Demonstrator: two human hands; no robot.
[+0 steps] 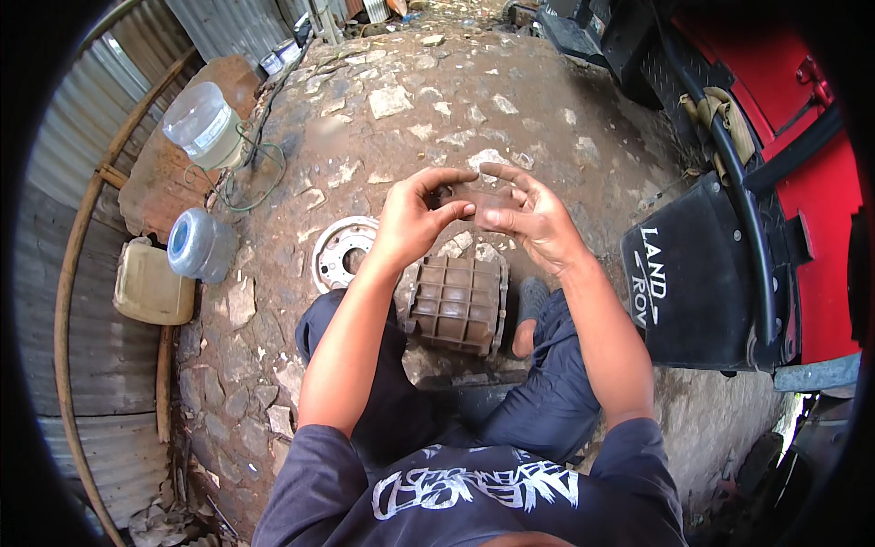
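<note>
Worn on the head over there, one fisheye camera faces down and forward, the shirt [474, 515] close beneath, the ground [410, 132] farther off

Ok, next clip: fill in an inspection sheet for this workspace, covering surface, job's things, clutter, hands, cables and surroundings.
Surface: brown ground with pale stones set in it.
Job's things: ribbed metal casing between the person's legs; pale round metal disc on the ground to its left.
Clutter: clear plastic container, bluish plastic bottle and yellowish jerrycan, at left.
Hands: left hand and right hand raised close together above the casing, fingers bent; anything between them is too blurred to identify.
Cables: looped green line beside the clear container; cord or hose unclear.
Surroundings: corrugated metal wall left; red vehicle right.
</note>
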